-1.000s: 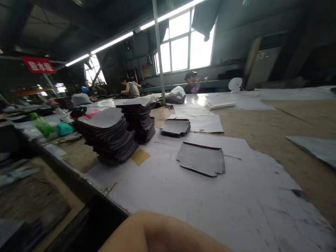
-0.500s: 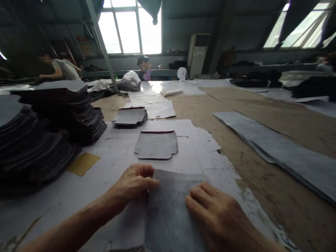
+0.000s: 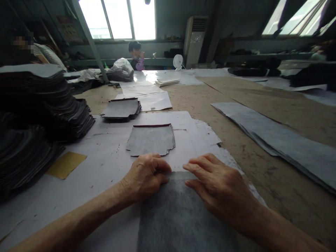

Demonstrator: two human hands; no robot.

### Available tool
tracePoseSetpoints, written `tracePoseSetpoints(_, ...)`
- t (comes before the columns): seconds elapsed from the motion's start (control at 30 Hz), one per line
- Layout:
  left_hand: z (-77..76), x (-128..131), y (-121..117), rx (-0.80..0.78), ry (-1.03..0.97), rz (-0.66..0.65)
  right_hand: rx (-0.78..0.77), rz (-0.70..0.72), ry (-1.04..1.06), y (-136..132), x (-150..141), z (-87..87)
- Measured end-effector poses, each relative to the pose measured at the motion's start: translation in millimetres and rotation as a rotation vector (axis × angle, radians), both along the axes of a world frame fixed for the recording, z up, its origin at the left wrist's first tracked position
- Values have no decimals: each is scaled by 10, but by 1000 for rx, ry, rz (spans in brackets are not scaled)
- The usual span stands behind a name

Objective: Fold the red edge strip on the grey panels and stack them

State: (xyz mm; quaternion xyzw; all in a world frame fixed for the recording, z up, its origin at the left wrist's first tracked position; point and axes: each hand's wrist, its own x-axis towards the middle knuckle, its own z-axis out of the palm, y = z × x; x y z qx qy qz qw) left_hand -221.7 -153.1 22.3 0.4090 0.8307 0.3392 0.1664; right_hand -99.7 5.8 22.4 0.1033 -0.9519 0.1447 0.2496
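Observation:
A grey felt-like sheet lies flat on the white paper that covers the table in front of me. My left hand rests on the sheet's far left corner with its fingers curled and pinched on the edge. My right hand lies on the far right part of the sheet, fingers stretched forward and slightly apart. Just beyond both hands sits a small pile of cut grey pieces with a dark red top edge.
Tall stacks of dark cut pieces stand at the left, with a yellow card in front of them. Another small pile lies farther back. A long grey strip lies on the brown table at right. Two people sit at the far end.
The view swung right and down from the stacks. Both hands came into view on the grey sheet and have since slid forward along it toward its far edge.

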Motion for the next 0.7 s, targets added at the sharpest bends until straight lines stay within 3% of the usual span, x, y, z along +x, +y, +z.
tracePoseSetpoints(0.13, -121, -3, -66, 158, 118, -61, 13, 54, -189, 123, -174, -45)
tracePoseSetpoints(0.37, -206, -34, -122, 312, 500, -260, -62, 99, -91, 139, -135, -128)
tracePoseSetpoints(0.7, -178, -55, -158, 317, 558, -448, 108, 153, -3, 100, -42, -139)
